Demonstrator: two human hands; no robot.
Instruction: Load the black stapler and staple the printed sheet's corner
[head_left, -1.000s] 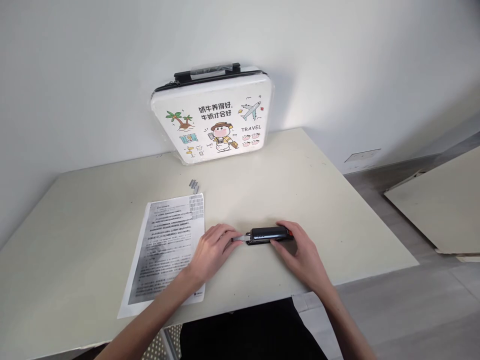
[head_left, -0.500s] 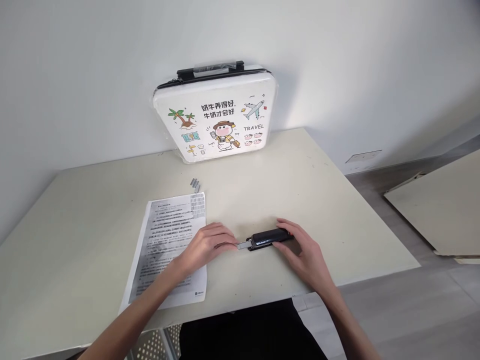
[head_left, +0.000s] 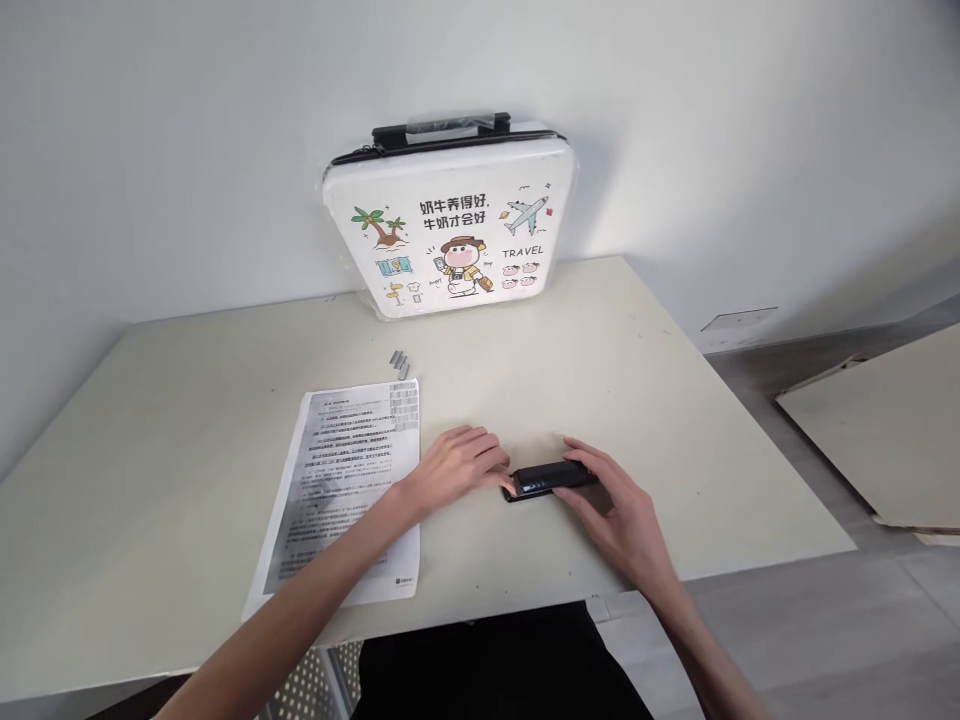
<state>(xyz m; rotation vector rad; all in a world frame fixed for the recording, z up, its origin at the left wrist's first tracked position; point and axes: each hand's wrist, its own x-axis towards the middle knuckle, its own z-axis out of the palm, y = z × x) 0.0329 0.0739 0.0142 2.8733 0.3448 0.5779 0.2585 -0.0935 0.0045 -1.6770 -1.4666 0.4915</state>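
Note:
A black stapler (head_left: 551,478) lies on the table near its front edge. My right hand (head_left: 619,510) grips its right end, thumb on the near side and fingers on the far side. At the stapler's left end is my left hand (head_left: 465,465), its fingers curled together and a fingertip pressed against that end. The metal slide there is hidden behind the fingers. To the left, partly beneath my left forearm, rests a printed sheet of paper (head_left: 352,450). Just beyond its top right corner sit several small grey staple strips (head_left: 400,362).
A white case (head_left: 450,230) with cartoon prints and a black handle leans against the wall at the back of the pale table (head_left: 187,430). On the right, past the table's edge, is another pale board (head_left: 885,430) above the grey floor.
My left hand has moved right against the stapler's end, and the metal slide that stuck out there no longer shows. My right hand keeps its grip. The view has shifted slightly.

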